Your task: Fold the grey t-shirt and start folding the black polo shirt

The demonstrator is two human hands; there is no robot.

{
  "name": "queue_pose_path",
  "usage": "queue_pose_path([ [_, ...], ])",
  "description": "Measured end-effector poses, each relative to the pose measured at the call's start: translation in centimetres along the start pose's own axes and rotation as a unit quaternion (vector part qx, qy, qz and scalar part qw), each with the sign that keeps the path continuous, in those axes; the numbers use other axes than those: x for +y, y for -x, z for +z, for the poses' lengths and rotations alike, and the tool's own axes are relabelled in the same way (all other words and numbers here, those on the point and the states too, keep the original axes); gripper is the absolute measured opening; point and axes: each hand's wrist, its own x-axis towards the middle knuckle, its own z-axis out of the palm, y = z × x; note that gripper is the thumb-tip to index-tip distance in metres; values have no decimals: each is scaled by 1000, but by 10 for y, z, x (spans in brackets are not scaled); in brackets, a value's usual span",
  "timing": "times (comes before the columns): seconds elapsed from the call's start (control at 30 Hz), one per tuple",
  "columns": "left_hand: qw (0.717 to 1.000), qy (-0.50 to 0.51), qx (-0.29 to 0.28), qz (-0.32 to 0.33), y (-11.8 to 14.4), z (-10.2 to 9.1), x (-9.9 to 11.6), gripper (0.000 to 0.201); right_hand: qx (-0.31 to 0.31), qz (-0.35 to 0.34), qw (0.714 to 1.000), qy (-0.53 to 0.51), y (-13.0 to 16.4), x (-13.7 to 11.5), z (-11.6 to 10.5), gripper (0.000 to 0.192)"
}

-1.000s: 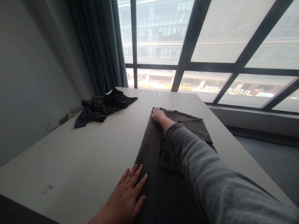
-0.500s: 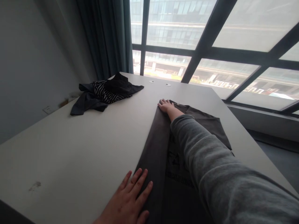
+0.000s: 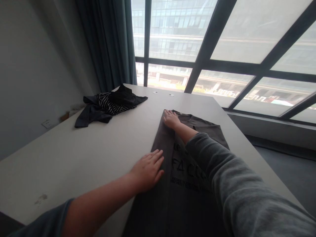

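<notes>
A dark grey T-shirt [image 3: 182, 200] with black lettering lies on the white table, its collar toward the window. Its left side is folded inward in a long strip. My left hand [image 3: 148, 169] rests on the left edge of that strip, about midway along, fingers stretched out. Farther up, my right hand [image 3: 171, 119] lies flat on the strip's far end, beside the collar. Neither hand grasps the cloth. My right forearm crosses over the shirt and hides part of its print and right side.
Crumpled dark clothes [image 3: 111, 103], one with white lines, lie at the far left of the white table [image 3: 98, 158]. Two small round white discs [image 3: 163, 94] sit near the far edge. A dark curtain [image 3: 108, 46] and framed windows stand behind; a wall socket [image 3: 46, 123] is at left.
My left hand has slid up along the folded strip, away from me. My right hand stays at the far end by the collar. The camera view has tilted up slightly and shifted right.
</notes>
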Motion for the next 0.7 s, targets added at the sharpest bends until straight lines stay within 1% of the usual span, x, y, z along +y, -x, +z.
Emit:
queue_pose_path([
  [0.1, 997, -37, 2, -69, -78, 6, -19, 62, -40, -57, 997, -15, 17, 6, 1, 64],
  [0.17, 990, -43, -14, -135, -119, 11, -27, 66, -77, -115, 990, -27, 21, 13, 4, 61],
  [0.23, 982, -37, -27, -183, -143, 17, -30, 71, -101, -159, 981, -39, 20, 20, 8, 61],
  [0.3, 980, -31, -20, -197, -148, 24, -29, 75, -99, -176, 978, -48, 15, 25, 12, 62],
  [0.37, 983, -29, -5, -183, -138, 31, -26, 77, -91, -168, 980, -51, 7, 29, 17, 63],
  [0.47, 991, -27, -6, -128, -107, 35, -18, 75, -92, -133, 986, -45, -11, 34, 22, 65],
  [0.6, 999, 5, -37, -29, -49, 30, -1, 69, -99, -90, 990, -34, -35, 41, 22, 71],
  [0.7, 997, 29, -70, 30, 0, 23, 17, 73, -100, -75, 992, -31, -45, 46, 21, 74],
])
